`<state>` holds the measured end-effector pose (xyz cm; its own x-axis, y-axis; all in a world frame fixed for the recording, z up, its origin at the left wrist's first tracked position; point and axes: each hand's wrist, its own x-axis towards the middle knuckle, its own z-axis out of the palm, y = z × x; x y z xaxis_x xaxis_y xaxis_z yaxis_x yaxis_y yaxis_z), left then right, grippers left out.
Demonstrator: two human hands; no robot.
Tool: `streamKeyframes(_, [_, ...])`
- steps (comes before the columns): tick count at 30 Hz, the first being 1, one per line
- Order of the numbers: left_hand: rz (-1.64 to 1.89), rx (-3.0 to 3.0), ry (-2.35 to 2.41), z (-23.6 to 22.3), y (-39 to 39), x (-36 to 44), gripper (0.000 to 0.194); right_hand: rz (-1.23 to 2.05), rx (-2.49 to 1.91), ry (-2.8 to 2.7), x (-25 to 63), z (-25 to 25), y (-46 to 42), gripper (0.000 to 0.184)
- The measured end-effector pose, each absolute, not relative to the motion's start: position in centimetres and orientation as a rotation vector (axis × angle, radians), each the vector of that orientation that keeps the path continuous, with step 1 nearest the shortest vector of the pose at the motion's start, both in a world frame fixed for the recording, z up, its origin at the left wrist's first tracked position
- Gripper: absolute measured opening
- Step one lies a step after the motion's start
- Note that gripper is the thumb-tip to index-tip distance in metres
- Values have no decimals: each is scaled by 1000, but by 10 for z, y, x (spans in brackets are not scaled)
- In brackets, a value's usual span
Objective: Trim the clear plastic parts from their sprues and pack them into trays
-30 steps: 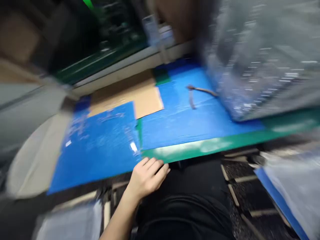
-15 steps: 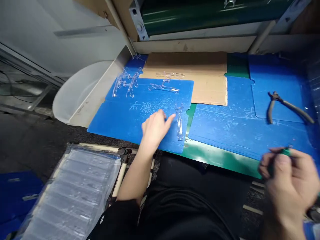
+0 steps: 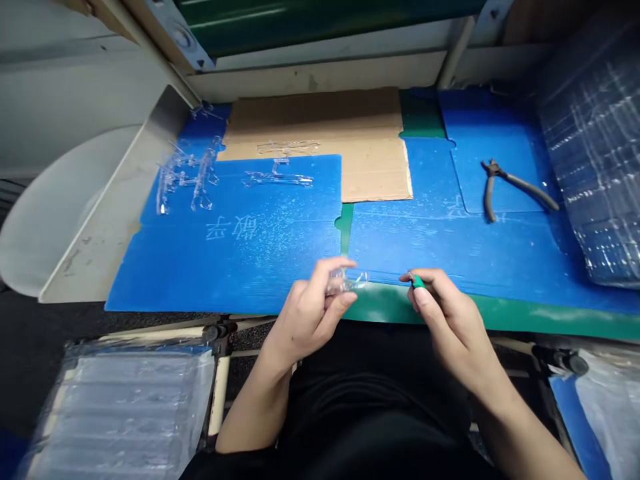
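Note:
My left hand (image 3: 311, 308) is closed around a clear plastic part (image 3: 359, 280), whose right end sticks out between thumb and fingers above the front edge of the worktable. Opposite it, my right hand (image 3: 450, 315) grips a small green-handled tool (image 3: 418, 283) with a short metal tip; most of the handle is hidden in the palm. A small gap separates the tool from the plastic part. Several more clear plastic mouldings (image 3: 187, 177) lie at the left of the blue sheet (image 3: 225, 267), and another branched clear moulding (image 3: 280, 179) lies near its back edge.
Side cutters (image 3: 515, 183) with grey handles lie on the right blue sheet. A brown cardboard sheet (image 3: 370, 173) is at the back. Stacked clear trays (image 3: 595, 167) rise at the right; a plastic-wrapped tray (image 3: 135, 407) stands lower left. A metal side wall (image 3: 120, 193) borders the left.
My left hand has picked up the clear plastic part from the blue sheet. My right hand has come inward with the green-handled tool, so both hands are now close together. The view has shifted right.

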<state>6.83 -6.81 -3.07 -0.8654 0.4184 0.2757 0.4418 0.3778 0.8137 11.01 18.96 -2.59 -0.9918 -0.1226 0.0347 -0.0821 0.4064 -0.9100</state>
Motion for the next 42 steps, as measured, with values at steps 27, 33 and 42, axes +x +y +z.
streamKeyframes(27, [-945,-1184,-2569,-16,-49,97,16,-1058,-663,2932,152,6,212,38])
streamKeyframes(33, [-879,-1195,-2574,-13,-48,99,14,-1015,-650,2960,152,10,213,36])
streamKeyframes(42, [-998,-1261,-2571,-3,-44,109,15,-1026,-476,3026,143,-2,218,33])
